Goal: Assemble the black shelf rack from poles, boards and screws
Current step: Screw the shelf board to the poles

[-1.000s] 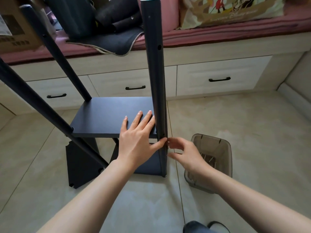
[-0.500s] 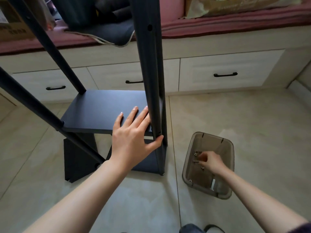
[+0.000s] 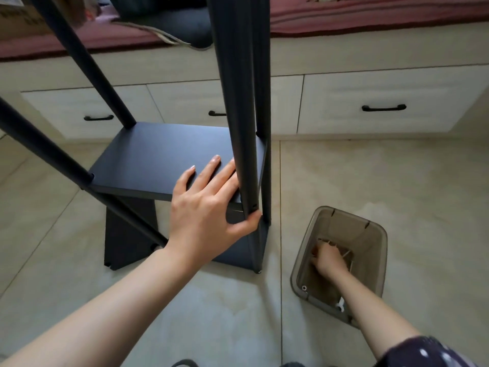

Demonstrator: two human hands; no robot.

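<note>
Both arms reach forward: the left hand [image 3: 203, 207] lies flat on the black board [image 3: 158, 160], fingers straight, thumb against the near pole [image 3: 242, 128]. The right hand [image 3: 329, 259] is down in the brown bin [image 3: 370, 234], its grip impossible to make out.

Matt black board [image 3: 164, 157], translucent smoky plastic bin [image 3: 375, 250].

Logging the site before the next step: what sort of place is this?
Likely a home bedroom: a tiled floor, white built-in drawers under a cushioned bench.
</note>
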